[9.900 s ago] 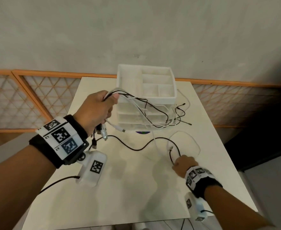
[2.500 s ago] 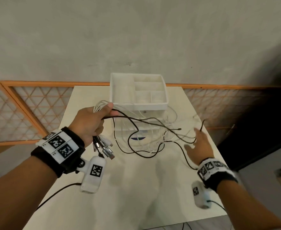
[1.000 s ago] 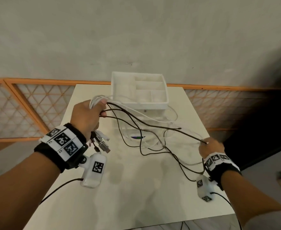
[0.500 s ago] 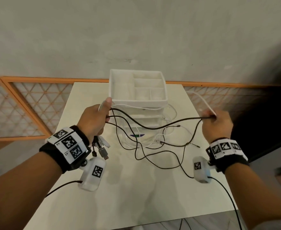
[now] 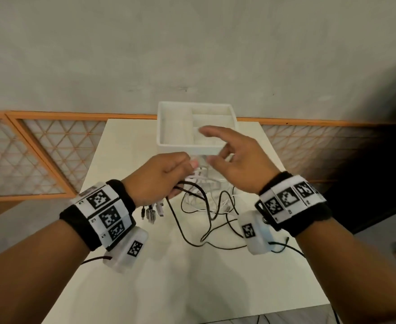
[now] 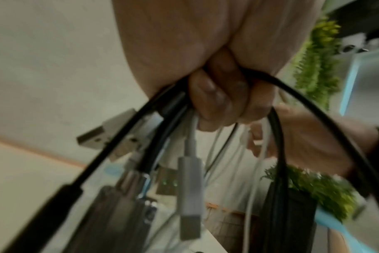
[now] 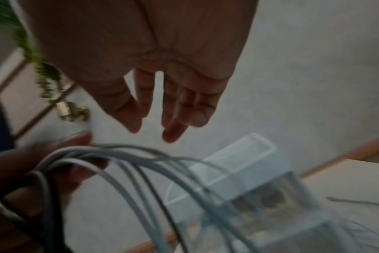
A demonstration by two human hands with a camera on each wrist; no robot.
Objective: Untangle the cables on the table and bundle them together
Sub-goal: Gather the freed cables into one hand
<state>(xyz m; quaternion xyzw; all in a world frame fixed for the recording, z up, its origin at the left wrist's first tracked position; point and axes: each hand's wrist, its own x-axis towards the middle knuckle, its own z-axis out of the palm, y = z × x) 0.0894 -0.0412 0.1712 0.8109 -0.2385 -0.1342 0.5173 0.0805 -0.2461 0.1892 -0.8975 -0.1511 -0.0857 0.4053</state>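
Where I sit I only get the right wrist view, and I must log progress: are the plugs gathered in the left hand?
Observer: Yes, several plugs hang together below the left hand, whose fingers curl round black and white cables.
Operator: Any slack lying on the table?
Observer: Yes, the cables' free lengths trail down in loose loops onto the table.
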